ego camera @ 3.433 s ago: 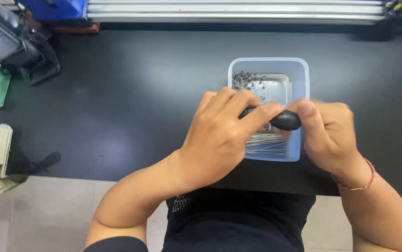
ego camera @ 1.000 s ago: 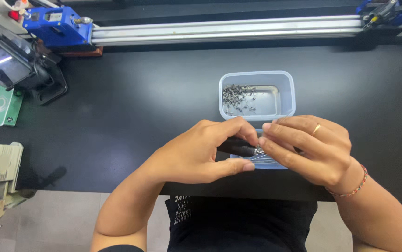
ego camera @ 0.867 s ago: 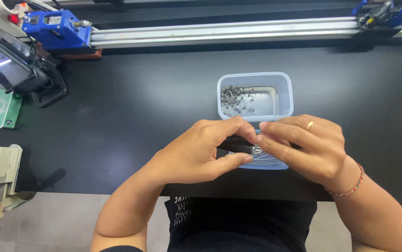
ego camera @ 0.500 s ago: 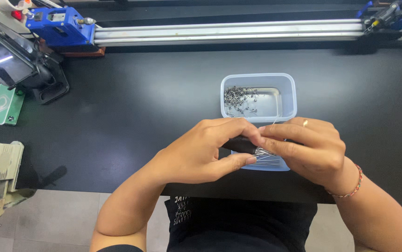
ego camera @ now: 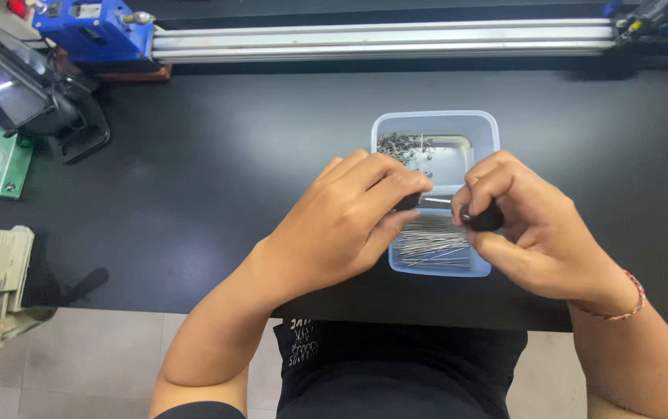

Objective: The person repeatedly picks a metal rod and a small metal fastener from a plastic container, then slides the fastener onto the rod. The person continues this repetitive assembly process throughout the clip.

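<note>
L hand (ego camera: 342, 221) pinched on a small black piece (ego camera: 408, 202) w/ thin pin sticking out. R hand (ego camera: 532, 229) gripping black cap (ego camera: 483, 221). Hands apart, both over clear tub (ego camera: 435, 124) of pins, mid black bench (ego camera: 218, 178).

bare-armed person in a black shirt (ego camera: 396, 372) with small pale print, a red beaded bracelet (ego camera: 621, 306) on the right wrist.
</note>
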